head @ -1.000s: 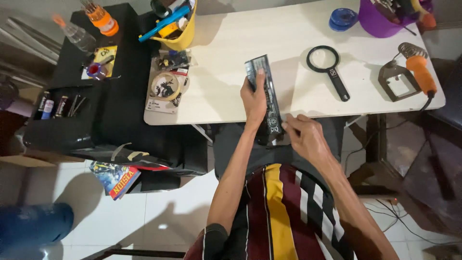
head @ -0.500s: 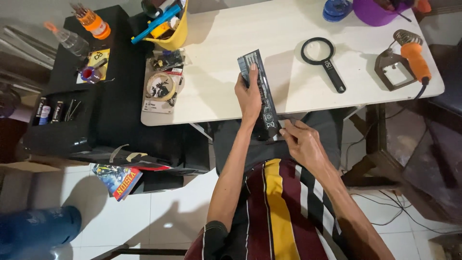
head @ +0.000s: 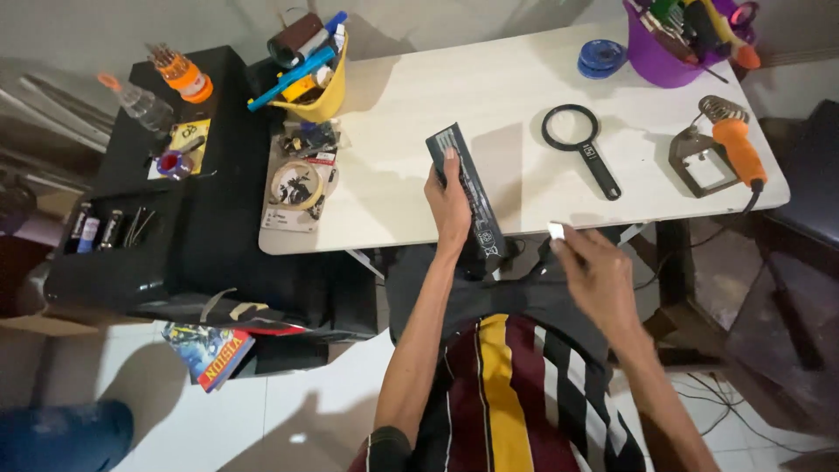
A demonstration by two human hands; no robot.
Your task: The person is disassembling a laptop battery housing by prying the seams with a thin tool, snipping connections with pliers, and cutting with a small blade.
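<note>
My left hand (head: 452, 203) grips a long black laptop battery (head: 468, 191), held at a slant over the near edge of the pale table (head: 411, 114). My right hand (head: 596, 273) hovers off the table's front edge, to the right of the battery and apart from it. Its fingertips pinch a small white piece (head: 556, 230). A black magnifying glass (head: 583, 147) lies on the table between the two hands and farther back.
A soldering iron with orange handle (head: 736, 144) rests on its stand at the right. A purple tub of tools (head: 673, 35) and a blue reel (head: 601, 58) sit at the back. A yellow tool cup (head: 319, 83) and black side stand (head: 175, 175) are left.
My right hand has pulled away from the battery's near end to the right, now holding a small white piece. My left hand keeps its hold on the battery.
</note>
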